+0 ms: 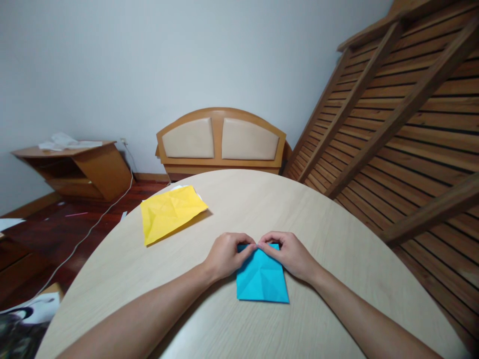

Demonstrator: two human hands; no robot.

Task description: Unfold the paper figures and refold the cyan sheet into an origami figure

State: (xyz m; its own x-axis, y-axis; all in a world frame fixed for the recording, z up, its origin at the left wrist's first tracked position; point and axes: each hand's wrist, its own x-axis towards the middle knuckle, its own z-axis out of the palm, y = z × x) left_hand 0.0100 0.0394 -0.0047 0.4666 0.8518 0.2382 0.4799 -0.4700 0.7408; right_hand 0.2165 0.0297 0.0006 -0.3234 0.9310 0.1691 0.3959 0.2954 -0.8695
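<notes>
A blue sheet of folded paper (261,279) with crossing creases lies near the front of the round table (329,299). My left hand (230,254) pinches its far edge, left of the middle, between thumb and fingers. On the same edge my right hand (290,252) pinches just to the right, so both thumb tips nearly meet at the centre. The fingers partly cover the far corners of the paper. To the left on the tabletop rests a creased yellow sheet of paper (170,212), with something white peeking out from under it.
Beyond the table stands a wooden headboard (218,134) with two padded panels. A slatted wooden frame (404,119) leans along the right side. At the left are a low wooden cabinet (101,172) and a white cable (92,229) across the floor.
</notes>
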